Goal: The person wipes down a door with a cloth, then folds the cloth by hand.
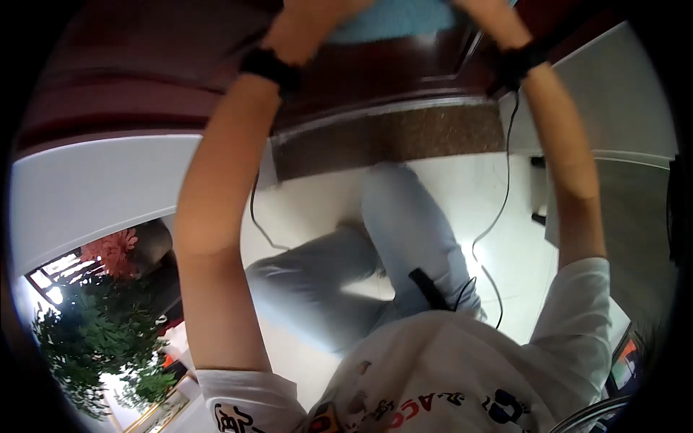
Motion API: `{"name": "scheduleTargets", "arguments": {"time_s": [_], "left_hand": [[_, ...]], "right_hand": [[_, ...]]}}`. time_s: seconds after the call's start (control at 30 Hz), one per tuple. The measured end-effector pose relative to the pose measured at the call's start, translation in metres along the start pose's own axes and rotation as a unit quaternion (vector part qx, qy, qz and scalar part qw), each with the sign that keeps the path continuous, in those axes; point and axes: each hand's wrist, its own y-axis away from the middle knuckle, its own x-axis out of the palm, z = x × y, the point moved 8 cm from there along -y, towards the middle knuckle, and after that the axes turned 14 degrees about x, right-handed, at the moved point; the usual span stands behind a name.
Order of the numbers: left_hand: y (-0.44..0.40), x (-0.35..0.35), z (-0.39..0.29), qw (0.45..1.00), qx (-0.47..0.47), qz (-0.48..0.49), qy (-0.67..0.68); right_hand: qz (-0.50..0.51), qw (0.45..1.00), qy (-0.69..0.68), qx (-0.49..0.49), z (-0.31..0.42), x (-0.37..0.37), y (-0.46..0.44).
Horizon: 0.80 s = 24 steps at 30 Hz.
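Both my arms reach up to the top edge of the view, with a black band on each wrist. My left hand (317, 16) is at the top, partly cut off, beside a light blue cloth (401, 20). On the cloth's other side is my right hand (491, 13), also cut off by the frame edge. The cloth lies against a dark red, glossy panelled surface (361, 76). The fingers of both hands are out of view, so any grip on the cloth is hidden.
A brown speckled threshold (447, 133) runs below the dark red surface. My bent legs (411, 209) are over the pale floor (317, 195). Thin black cables (507, 173) hang on both sides. A green plant (101, 325) and a pink flower (112, 252) stand at the lower left.
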Motion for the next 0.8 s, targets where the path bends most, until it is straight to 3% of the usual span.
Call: {"name": "scheduleTargets", "arguments": {"time_s": [0.07,0.13,0.17,0.23,0.27,0.3,0.33,0.43,0.53,0.6,0.67,0.73,0.8], "left_hand": [[0.021,0.002,-0.025,0.985,0.067,-0.101,-0.125],[0.052,0.033,-0.043,0.996,0.084,-0.003,0.039],[0.069,0.055,-0.057,0.987,0.105,0.119,0.032],[0.111,0.065,-0.065,0.982,0.151,0.069,0.089],[0.119,0.061,-0.063,0.974,0.17,0.126,0.086],[0.125,0.051,-0.057,0.981,0.167,0.099,0.029],[0.126,0.041,-0.046,0.984,0.145,0.101,0.023],[0.132,0.013,-0.002,0.992,0.051,0.112,-0.01],[0.097,-0.071,0.071,0.994,-0.096,-0.004,-0.061],[0.075,-0.115,0.117,0.979,-0.153,-0.071,-0.112],[0.064,-0.142,0.152,0.963,-0.14,-0.142,-0.182],[0.063,-0.151,0.172,0.965,-0.137,-0.145,-0.173],[0.075,-0.14,0.181,0.966,-0.114,-0.141,-0.186]], "right_hand": [[0.214,0.976,0.052,-0.001,-0.011,0.057,0.053],[0.116,0.987,0.019,-0.112,0.012,0.01,0.078],[0.163,0.976,-0.015,-0.144,0.013,0.016,0.106],[0.33,0.931,-0.071,-0.139,0.014,0.041,0.152],[0.321,0.931,-0.079,-0.156,0.02,0.029,0.158],[0.26,0.944,-0.119,-0.166,0.027,0.013,0.146],[0.249,0.941,-0.121,-0.197,0.039,-0.005,0.122],[0.124,0.967,-0.15,-0.163,0.059,-0.037,0.053],[0.025,0.987,-0.141,-0.074,0.077,-0.071,-0.04],[-0.125,0.984,-0.123,-0.037,0.095,-0.096,-0.094],[-0.183,0.975,-0.124,0.015,0.116,-0.106,-0.133],[-0.187,0.975,-0.109,0.043,0.151,-0.109,-0.152],[-0.169,0.98,-0.102,-0.006,0.177,-0.093,-0.144]]}}
